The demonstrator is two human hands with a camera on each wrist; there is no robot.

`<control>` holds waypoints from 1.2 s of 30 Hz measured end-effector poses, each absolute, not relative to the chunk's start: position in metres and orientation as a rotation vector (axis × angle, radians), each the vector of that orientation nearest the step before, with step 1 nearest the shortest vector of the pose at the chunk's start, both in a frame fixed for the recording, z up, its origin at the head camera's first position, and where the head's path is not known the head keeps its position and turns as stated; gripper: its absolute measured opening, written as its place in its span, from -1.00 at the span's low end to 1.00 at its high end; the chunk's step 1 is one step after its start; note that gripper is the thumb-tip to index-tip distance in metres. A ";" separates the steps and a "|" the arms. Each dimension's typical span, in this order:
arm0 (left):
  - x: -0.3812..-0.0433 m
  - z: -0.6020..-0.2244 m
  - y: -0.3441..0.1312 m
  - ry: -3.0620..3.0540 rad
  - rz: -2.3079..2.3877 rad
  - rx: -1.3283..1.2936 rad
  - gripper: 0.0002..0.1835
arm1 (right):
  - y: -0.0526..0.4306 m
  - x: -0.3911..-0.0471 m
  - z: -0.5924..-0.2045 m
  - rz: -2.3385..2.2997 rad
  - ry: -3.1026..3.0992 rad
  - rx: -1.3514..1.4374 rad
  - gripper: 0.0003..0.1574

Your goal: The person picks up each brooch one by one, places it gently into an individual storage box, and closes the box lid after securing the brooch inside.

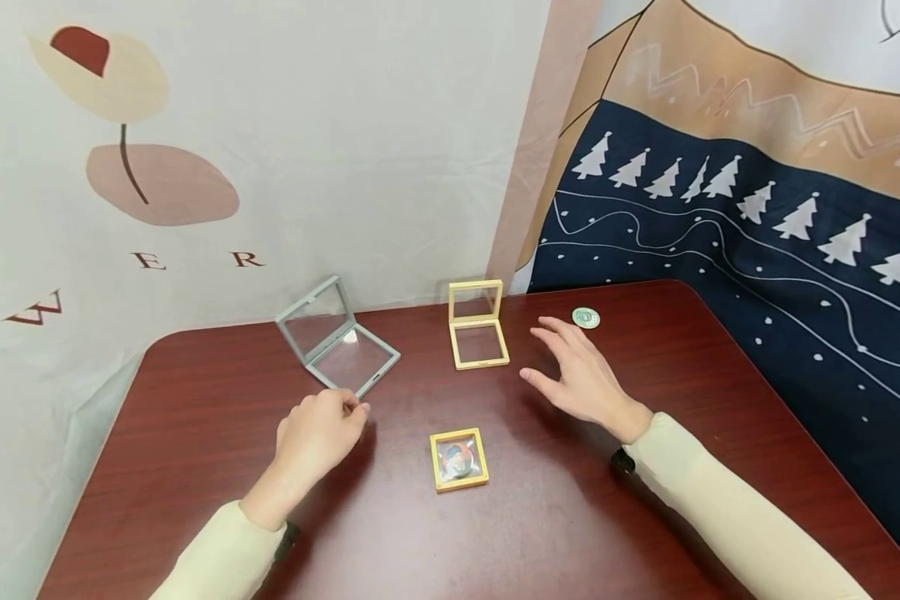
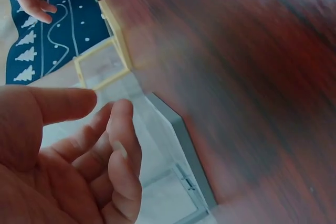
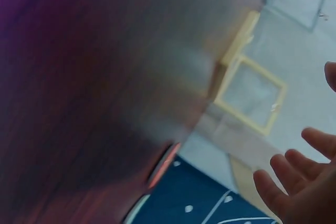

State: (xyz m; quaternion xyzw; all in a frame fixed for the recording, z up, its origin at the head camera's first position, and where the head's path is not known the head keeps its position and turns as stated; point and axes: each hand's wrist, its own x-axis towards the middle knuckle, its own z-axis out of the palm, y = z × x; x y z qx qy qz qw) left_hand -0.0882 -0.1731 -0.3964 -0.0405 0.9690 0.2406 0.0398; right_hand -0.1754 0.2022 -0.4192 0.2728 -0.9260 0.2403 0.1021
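My left hand (image 1: 321, 429) hovers over the table by the near corner of a grey display frame (image 1: 356, 358). Thumb and fingertips stand apart with nothing between them in the left wrist view. That grey frame is hinged wide, clear film in both halves. My right hand (image 1: 581, 375) is spread in the air, holding nothing, to the right of a smaller pale yellow display frame (image 1: 480, 364), also hinged wide with its lid upright. Nearer me lies a closed yellow display frame (image 1: 459, 460) with a round, colourful badge (image 1: 457, 461) behind its film.
A round green badge (image 1: 586, 317) lies near the table's back edge, beyond my right hand. In the right wrist view a thin red-edged disc (image 3: 164, 165) shows edge-on. Printed cloth (image 1: 390, 167) hangs behind the dark red table (image 1: 217, 400), and navy cloth (image 1: 795, 275) hangs at right.
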 end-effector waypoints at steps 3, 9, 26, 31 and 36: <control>-0.092 -0.398 -0.178 2.991 0.761 -0.162 -0.73 | 0.207 -0.185 -0.424 0.672 -2.792 0.767 -0.07; -0.099 -0.400 -0.188 3.041 0.750 -0.222 -0.61 | 0.214 -0.204 -0.429 0.536 -2.908 0.702 -0.01; -0.127 -0.414 -0.205 3.068 0.382 -0.214 -0.56 | 0.218 -0.228 -0.433 0.331 -3.098 0.544 -0.11; -0.133 -0.416 -0.207 3.075 0.313 -0.216 -0.56 | 0.218 -0.230 -0.435 0.288 -3.119 0.536 -0.16; -0.135 -0.419 -0.209 3.064 0.299 -0.223 -0.54 | 0.220 -0.232 -0.435 0.313 -3.137 0.512 -0.26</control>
